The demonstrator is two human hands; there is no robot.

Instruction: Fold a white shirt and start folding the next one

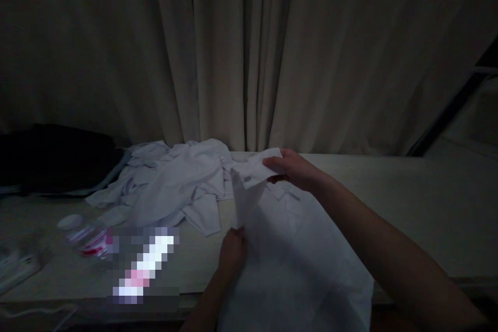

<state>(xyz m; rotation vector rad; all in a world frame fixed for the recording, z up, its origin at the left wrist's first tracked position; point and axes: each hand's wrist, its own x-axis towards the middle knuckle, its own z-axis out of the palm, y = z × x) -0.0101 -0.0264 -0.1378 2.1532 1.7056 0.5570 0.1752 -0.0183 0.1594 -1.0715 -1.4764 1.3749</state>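
Head view. Lighting is dim; fine detail is limited.

A white shirt (303, 264) lies spread on the worktop (428, 202) at its near edge, right of centre, its lower part hanging over that edge toward the camera. The collar end points toward the far edge.

The left hand (232, 254) is closed, pinching the lower end of a folded-up strip of the shirt (a sleeve or a side panel; which cannot be told) just above the near edge. The right hand (293, 168) is closed on the upper end of the same strip, near the collar, fingers wrapped over the cloth. Between the two hands the strip stands raised off the rest of the garment, creased along its length.

To the left of the shirt, toward the far edge, lies a crumpled heap of pale clothes (175, 187), touching or just beside the held shirt at the collar end. A dark bundle (54, 158) sits at the far left corner. A clear plastic bottle (83, 238) with a red label lies on its side near the left part of the near edge, next to a blurred-out patch. A white object (17, 267) (unidentifiable) lies at the left edge.

A beige curtain (249, 52) hangs behind the far edge.
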